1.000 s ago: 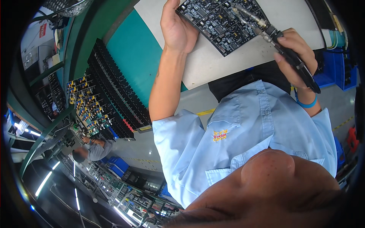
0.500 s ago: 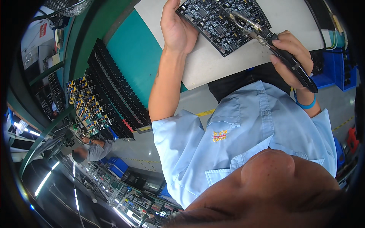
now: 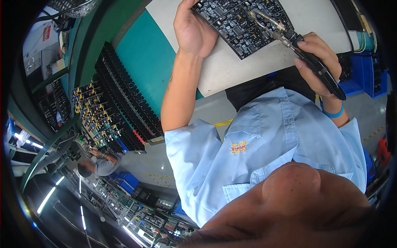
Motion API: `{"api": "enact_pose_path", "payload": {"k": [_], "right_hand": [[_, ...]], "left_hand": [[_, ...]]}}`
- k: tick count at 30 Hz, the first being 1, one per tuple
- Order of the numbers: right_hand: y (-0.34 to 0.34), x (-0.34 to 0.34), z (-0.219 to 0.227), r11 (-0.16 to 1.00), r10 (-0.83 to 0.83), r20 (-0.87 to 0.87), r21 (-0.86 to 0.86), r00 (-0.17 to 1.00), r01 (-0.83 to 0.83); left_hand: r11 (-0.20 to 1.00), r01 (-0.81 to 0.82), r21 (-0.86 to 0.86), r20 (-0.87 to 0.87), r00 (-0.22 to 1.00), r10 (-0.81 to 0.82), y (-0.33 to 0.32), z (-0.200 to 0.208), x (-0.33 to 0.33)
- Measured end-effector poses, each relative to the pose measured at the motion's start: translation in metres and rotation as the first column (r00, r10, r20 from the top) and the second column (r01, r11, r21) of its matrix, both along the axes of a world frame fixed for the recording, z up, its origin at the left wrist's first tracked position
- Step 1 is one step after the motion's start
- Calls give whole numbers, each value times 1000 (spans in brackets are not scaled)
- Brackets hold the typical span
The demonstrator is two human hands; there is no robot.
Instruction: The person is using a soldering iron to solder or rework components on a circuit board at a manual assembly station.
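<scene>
My left hand (image 3: 193,35) grips the left edge of a black circuit board panel (image 3: 240,39), its fingers partly hidden behind the board. Small chips and parts cover the panel, which is divided into several sections. In my right hand (image 3: 319,62) is a pair of soldering tweezers (image 3: 316,66) with a black handle and two metal prongs. The prongs reach over the right part of the board, tips near its upper middle. Whether those tips touch a component cannot be made out.
Under the board lies a white sheet (image 3: 231,74) on a green mat (image 3: 142,53). Black slotted racks (image 3: 128,99) stand at the left, beside boards with yellow and blue parts (image 3: 93,111). A blue bin (image 3: 364,78) is at the right. Another person (image 3: 103,164) works farther off.
The board has shifted slightly upward and left in the view, my left hand still on its edge. The soldering tweezers' tips have moved slightly up and left.
</scene>
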State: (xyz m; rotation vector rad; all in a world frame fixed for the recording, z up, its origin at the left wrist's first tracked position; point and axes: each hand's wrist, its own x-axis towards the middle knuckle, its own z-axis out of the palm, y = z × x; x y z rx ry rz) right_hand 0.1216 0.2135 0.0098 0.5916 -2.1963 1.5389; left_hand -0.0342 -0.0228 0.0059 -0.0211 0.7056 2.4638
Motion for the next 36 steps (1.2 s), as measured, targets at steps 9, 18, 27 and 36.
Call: {"api": "enact_pose_path", "payload": {"k": [9,18,27,36], "right_hand": [[1,9,-3,1000,-8,9,5,1000,8],[-1,23,-15,1000,-4,-1,-31,1000,4],[-3,27,-26,999,14,-18,-37,1000,-15],[-2,28,-28,999,6,-27,-36,1000,-7]], "left_hand": [[951,74,-301,-60,994,-96,-2,10,5],[849,13,-527,-1,1000,-16,2,11,9],[863,-4,-506,-14,1000,-4,1,2,4],[866,10,-500,-2,1000,-13,1,7,6]]}}
